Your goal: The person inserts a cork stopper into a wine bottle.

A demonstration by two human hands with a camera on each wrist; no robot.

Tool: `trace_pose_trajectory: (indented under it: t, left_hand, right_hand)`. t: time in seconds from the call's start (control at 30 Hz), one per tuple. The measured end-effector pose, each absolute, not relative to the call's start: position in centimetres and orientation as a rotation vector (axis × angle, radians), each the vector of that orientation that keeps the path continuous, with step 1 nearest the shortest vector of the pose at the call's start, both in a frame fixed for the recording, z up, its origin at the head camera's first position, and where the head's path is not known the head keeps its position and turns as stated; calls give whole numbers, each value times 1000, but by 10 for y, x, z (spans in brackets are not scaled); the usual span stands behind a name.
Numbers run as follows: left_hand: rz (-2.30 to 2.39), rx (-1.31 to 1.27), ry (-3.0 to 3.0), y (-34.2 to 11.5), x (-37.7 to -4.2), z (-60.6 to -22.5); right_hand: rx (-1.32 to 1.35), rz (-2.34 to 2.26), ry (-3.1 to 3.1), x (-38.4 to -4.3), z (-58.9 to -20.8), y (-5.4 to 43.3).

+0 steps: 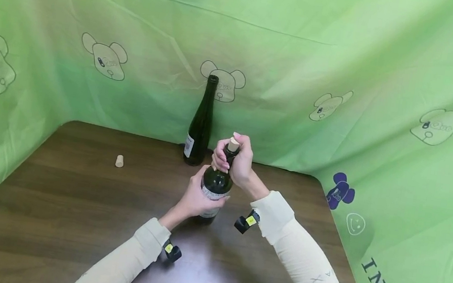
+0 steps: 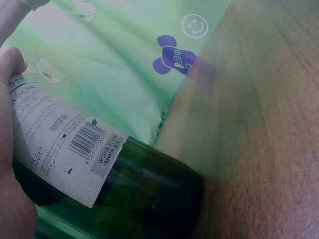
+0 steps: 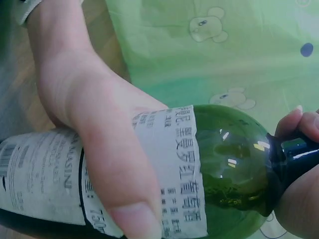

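A green wine bottle (image 1: 217,182) with a white label stands on the table between my two hands. My left hand (image 1: 198,197) grips its body around the label, the thumb lying across the front. In the right wrist view that left hand (image 3: 107,119) wraps the label. My right hand (image 1: 242,162) curls its fingers round the bottle neck, its thumb up beside the cork (image 1: 233,144). The cork sticks up out of the bottle's mouth. The left wrist view shows the bottle's lower body (image 2: 159,184) and its barcode label (image 2: 70,139).
Behind, a taller dark green bottle (image 1: 199,130) stands uncorked near the back edge. A loose cork (image 1: 120,161) is on the left of the brown wooden table (image 1: 71,197). Green cloth (image 1: 267,36) with bear-head drawings surrounds the table at the back and sides.
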State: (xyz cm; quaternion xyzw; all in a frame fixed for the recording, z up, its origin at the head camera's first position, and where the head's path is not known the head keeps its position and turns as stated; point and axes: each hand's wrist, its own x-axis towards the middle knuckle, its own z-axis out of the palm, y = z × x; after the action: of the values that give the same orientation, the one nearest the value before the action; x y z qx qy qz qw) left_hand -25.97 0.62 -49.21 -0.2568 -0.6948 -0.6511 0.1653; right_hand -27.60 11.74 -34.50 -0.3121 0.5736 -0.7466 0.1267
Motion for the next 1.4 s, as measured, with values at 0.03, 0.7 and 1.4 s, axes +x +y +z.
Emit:
trace_pose_trajectory:
  t: [0.03,0.7,1.4]
  left_hand:
    - [-1851,-726,-1983,6,-259,-492]
    - [-1817,-784,-1929,4,-235,-458]
    - [-1789,-790,-1931,-7,-244,-458]
  right_hand:
    - [-911,-2175,1670,-276,-345,117]
    - [-1186,-2322,1722,-273,-356,116]
    - [-1056,-2362,1715,-273,-358,108]
